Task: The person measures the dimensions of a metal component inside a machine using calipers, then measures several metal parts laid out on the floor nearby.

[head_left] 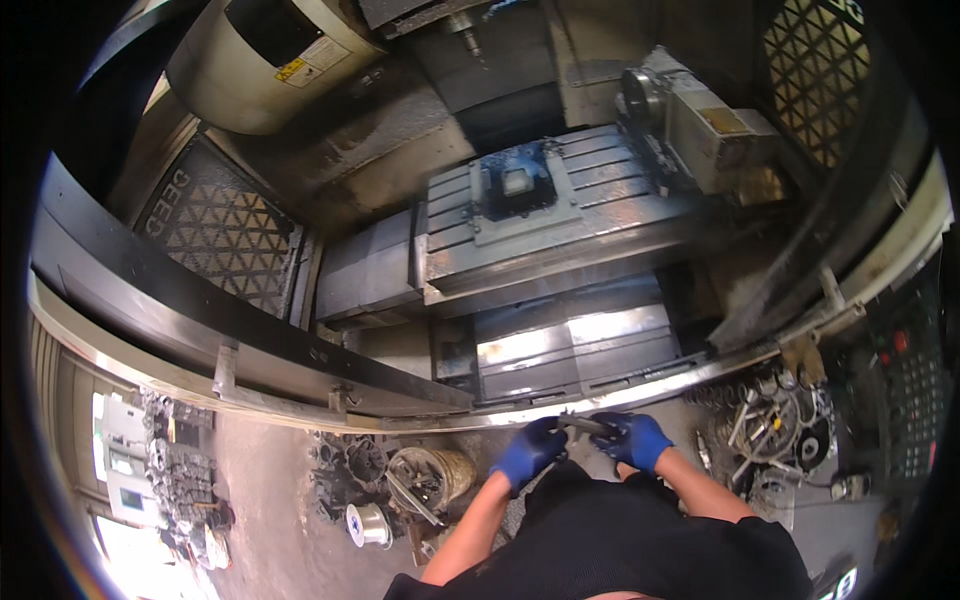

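Both my hands wear blue gloves with dark palms, and they meet close to my body at the machine's front sill. Between them is a small dark grey, bar-like part [583, 424] whose exact kind I cannot make out. My left hand [532, 452] is closed around its left end. Curled over the right end is my right hand [630, 440]. Beyond the sill stands the slotted machine table [600, 215]. A flat fixture plate [530, 228] lies on it, bearing a wet, dark-surfaced piece with a pale block [516, 182] at its middle.
A spindle with a tool [466, 42] hangs above the table's far side. A rotary unit [700, 130] stands at the table's right end. The metal sill [520, 412] crosses before me. A bucket [440, 472] and white spool [369, 525] are left; a control panel [908, 385] is right.
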A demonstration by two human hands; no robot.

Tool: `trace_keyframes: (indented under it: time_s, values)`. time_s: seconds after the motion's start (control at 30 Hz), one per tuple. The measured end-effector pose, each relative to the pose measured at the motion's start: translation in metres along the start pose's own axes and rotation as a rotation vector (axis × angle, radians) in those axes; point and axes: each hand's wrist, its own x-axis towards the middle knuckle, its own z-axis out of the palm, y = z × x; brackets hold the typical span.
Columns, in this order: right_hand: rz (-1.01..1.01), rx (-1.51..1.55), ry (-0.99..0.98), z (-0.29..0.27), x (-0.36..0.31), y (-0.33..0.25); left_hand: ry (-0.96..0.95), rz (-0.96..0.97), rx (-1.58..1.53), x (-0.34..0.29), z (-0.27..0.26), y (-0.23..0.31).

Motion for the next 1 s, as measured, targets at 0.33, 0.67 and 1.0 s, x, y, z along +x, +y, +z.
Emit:
trace_keyframes:
  time_s: [0.33,0.67,1.0]
  values:
    - [0.181,0.721,0.204,-0.063,0.107,0.026,0.657,0.667,0.545,0.136,-0.101,0.226]
    - [-0.04,0.955,0.453,-0.115,0.196,-0.025,1.481,1.228,1.332,0.303,-0.388,0.492]
    - [-0.114,0.337,0.497,-0.184,0.357,-0.026,1.483,1.076,0.997,0.392,-0.442,0.526]
